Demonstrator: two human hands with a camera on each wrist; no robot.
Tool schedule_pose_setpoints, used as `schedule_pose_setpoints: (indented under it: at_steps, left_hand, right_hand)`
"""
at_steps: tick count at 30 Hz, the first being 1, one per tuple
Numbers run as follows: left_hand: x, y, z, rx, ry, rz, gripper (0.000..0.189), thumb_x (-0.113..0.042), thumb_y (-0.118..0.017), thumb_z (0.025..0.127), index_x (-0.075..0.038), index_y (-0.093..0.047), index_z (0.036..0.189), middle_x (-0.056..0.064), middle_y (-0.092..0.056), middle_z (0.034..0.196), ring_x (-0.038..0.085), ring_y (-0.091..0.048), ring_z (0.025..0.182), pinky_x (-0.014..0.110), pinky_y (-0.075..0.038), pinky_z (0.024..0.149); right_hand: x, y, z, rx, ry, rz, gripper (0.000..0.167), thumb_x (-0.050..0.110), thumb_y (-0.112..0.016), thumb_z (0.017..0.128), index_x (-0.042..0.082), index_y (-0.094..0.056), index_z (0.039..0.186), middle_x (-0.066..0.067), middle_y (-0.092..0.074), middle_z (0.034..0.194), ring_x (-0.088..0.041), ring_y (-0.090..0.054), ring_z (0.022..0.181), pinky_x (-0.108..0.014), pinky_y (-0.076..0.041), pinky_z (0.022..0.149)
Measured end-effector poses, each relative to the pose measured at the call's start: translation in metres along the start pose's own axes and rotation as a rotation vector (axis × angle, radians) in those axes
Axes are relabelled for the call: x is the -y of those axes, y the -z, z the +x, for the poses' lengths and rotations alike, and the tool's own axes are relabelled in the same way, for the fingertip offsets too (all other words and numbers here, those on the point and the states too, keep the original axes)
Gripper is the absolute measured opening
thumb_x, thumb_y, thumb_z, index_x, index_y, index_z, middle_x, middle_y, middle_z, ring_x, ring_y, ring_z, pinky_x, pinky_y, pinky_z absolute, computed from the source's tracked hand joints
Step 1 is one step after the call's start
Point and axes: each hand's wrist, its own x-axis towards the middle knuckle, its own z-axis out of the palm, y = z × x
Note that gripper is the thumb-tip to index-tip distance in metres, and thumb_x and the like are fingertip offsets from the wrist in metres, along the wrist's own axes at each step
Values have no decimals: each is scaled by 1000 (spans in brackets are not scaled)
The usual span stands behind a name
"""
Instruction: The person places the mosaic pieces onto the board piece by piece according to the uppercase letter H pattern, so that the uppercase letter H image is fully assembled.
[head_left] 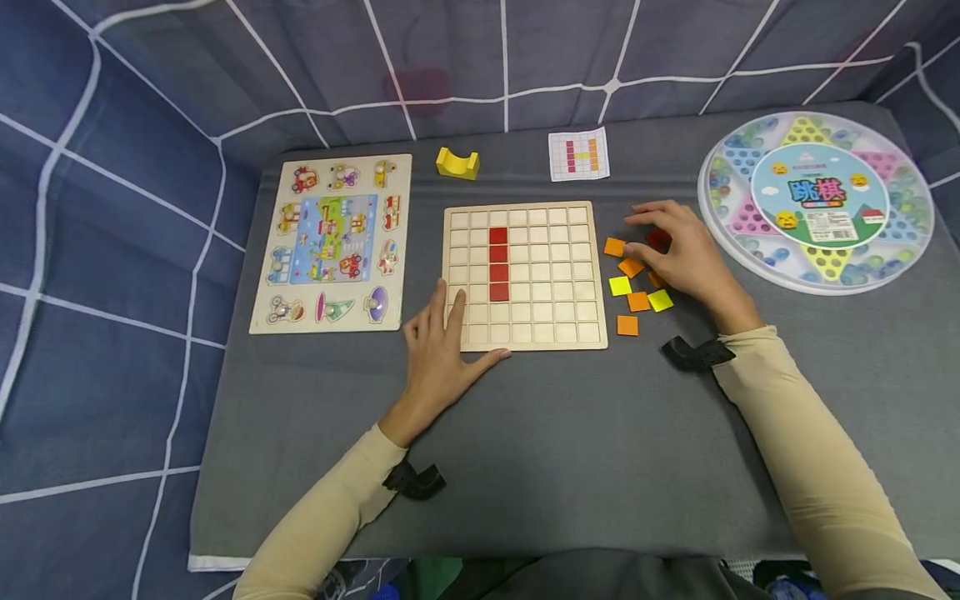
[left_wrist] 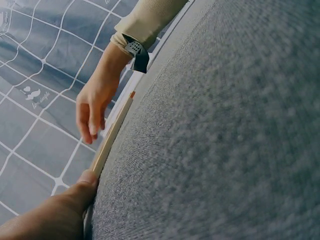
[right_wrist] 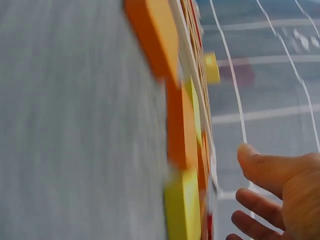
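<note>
A wooden grid board lies in the middle of the table, with a column of several red square tiles set in its left part. My left hand, fingers spread and straight, rests at the board's lower left corner; in the left wrist view its thumb touches the board's edge. To the board's right lie loose orange tiles and yellow tiles. Over this pile hovers my right hand, thumb and fingers apart, beside a red tile partly hidden by it. The right wrist view shows nothing between those fingers.
Behind the board are a yellow curved block and a small printed pattern card. A picture puzzle board lies at the left. At the right sits a round Chinese checkers box. Gridded cloth walls surround the back and left.
</note>
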Motion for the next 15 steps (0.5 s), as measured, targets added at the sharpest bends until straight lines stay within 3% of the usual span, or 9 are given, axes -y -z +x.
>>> schedule_pose_setpoints:
  at_steps: [5, 9, 15]
  left_hand:
    - [2, 0, -2, -9, -4, -1, 108, -66, -75, 71, -5, -35, 151, 23, -23, 160, 39, -36, 136, 55, -28, 94]
    - [3, 0, -3, -4, 5, 8, 109, -67, -74, 71, -6, -35, 152, 21, -21, 160, 40, -37, 134, 54, -28, 95]
    - [2, -2, 0, -5, -10, 1, 109, -67, -75, 71, -5, -34, 152, 22, -22, 160, 40, -37, 134, 54, -27, 95]
  right_hand:
    - [-18, 7, -4, -41, -68, 7, 36, 6, -76, 85, -1, -67, 119, -19, -58, 125, -35, -54, 110, -45, -40, 92]
    - [-24, 6, -7, -31, -135, 1, 40, 9, -75, 86, -1, -65, 123, -21, -56, 114, -28, -50, 93, -32, -36, 80]
    - [-29, 6, -13, -65, -232, -5, 41, 8, -74, 86, -5, -63, 123, -21, -52, 107, -27, -49, 88, -23, -34, 77]
